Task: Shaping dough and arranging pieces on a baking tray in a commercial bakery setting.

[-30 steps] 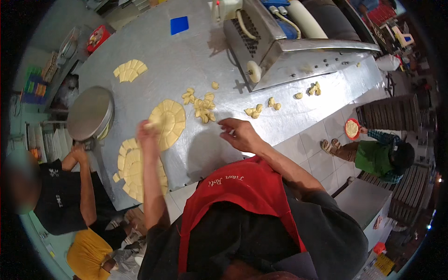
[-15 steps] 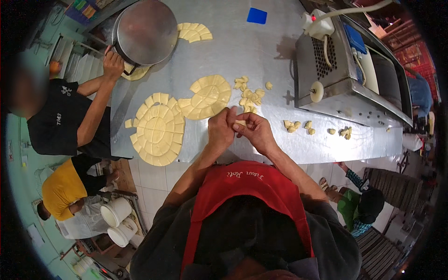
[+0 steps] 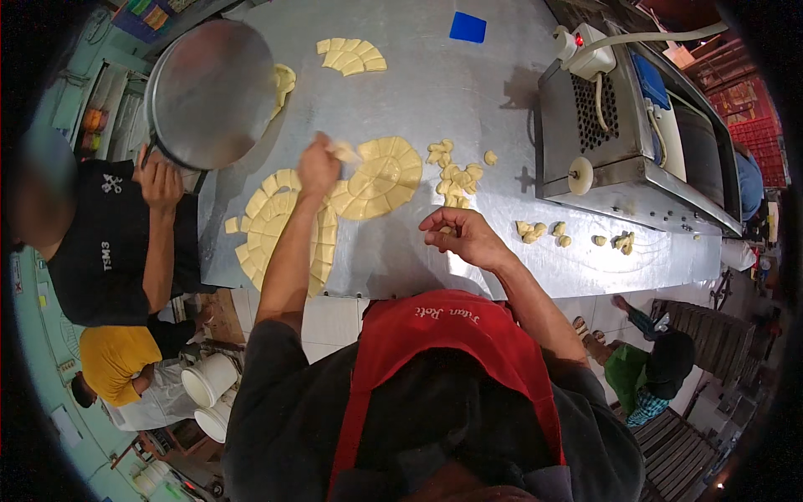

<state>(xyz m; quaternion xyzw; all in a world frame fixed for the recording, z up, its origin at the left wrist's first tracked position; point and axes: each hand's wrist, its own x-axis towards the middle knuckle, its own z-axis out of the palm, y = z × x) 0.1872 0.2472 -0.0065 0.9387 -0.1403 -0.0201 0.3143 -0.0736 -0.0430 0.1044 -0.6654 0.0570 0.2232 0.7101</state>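
My left hand (image 3: 319,169), smeared by motion, is over the cut dough; a pale dough piece (image 3: 344,152) shows at its fingertips. Beneath that forearm is a flat dough round (image 3: 284,230) scored into small pieces. A second cut dough round (image 3: 386,177) lies to its right, with a gap at its upper left. My right hand (image 3: 467,238) hovers at the table's near side, fingers curled around a small dough bit, mostly hidden. Just beyond it sits a cluster of shaped dough pieces (image 3: 457,179).
A co-worker's hand (image 3: 159,181) grips a large metal pot (image 3: 213,94) at the left. Farther back lie a cut dough fan (image 3: 351,57) and a blue scraper (image 3: 467,27). A steel machine (image 3: 615,125) stands right, with several dough pieces (image 3: 529,232) before it.
My left hand has parted from my right and moved left to the dough rounds. My right hand stays near its place. The co-worker's pot has shifted left, uncovering more of the dough fan.
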